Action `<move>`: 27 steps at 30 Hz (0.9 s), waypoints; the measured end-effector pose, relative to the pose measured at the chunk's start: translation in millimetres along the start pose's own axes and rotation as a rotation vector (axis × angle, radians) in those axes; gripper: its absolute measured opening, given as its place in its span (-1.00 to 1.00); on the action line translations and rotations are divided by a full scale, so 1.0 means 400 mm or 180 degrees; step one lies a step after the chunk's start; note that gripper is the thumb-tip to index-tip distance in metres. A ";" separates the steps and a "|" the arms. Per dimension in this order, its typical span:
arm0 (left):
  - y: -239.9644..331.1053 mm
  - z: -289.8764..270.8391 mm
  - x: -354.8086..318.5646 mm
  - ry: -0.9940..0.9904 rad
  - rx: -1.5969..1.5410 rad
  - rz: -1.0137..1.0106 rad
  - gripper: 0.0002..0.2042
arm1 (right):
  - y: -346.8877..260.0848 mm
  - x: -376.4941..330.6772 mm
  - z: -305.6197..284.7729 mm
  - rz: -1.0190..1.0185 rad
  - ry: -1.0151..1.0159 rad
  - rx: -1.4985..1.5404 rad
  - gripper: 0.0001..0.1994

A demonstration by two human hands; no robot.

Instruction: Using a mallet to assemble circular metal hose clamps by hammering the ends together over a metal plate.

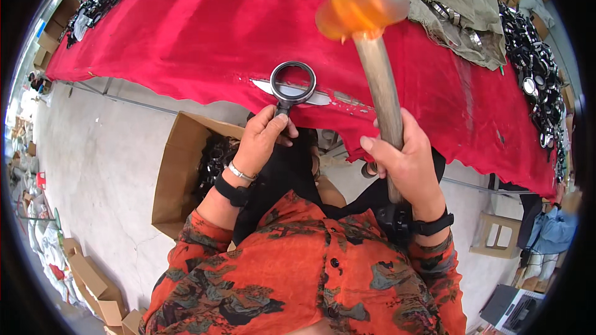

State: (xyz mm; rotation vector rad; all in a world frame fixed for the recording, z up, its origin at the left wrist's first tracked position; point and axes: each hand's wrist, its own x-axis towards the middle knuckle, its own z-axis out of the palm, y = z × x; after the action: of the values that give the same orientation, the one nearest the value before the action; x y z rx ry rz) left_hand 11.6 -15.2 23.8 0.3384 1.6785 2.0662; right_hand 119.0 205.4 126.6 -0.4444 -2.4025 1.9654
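The left hand (264,136) pinches the magnifier (293,97) by its short black handle between thumb and fingers, its round, silver-lined ring over the near edge of the tabletop (186,40); the right hand (406,164), raised, wraps the wooden handle of the mallet (380,80), whose rounded amber head is translucent. Below on the left, an open cardboard box (177,177) holds jumbled black pieces (215,162), and creased red cloth (248,22) covers the tabletop

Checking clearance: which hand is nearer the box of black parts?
Left hand, slightly right of the box; the right hand, holding the mallet, is farther right.
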 end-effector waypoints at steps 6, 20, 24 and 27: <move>-0.013 0.007 0.001 0.0018 0.0137 0.0081 -0.81 | 0.002 0.082 0.052 -0.0360 0.0094 -0.1310 -0.66; -0.019 -0.010 0.007 -0.0119 0.0422 0.0201 -0.77 | -0.093 0.137 0.047 0.0163 -0.0322 -0.1803 -0.65; -0.025 -0.018 0.001 -0.0089 0.0406 0.0233 -0.75 | -0.063 0.074 0.032 -0.0022 0.0124 -0.0917 -0.67; -0.009 -0.002 0.010 -0.0115 0.0472 0.0150 -0.77 | 0.036 0.024 0.018 0.0259 0.0173 -0.0715 -0.64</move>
State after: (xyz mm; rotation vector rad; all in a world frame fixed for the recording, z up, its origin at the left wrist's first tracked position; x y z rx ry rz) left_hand 8.4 -13.3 19.9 0.4642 1.8227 1.9610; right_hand 111.4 202.9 109.5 -0.6006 -2.6205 1.6921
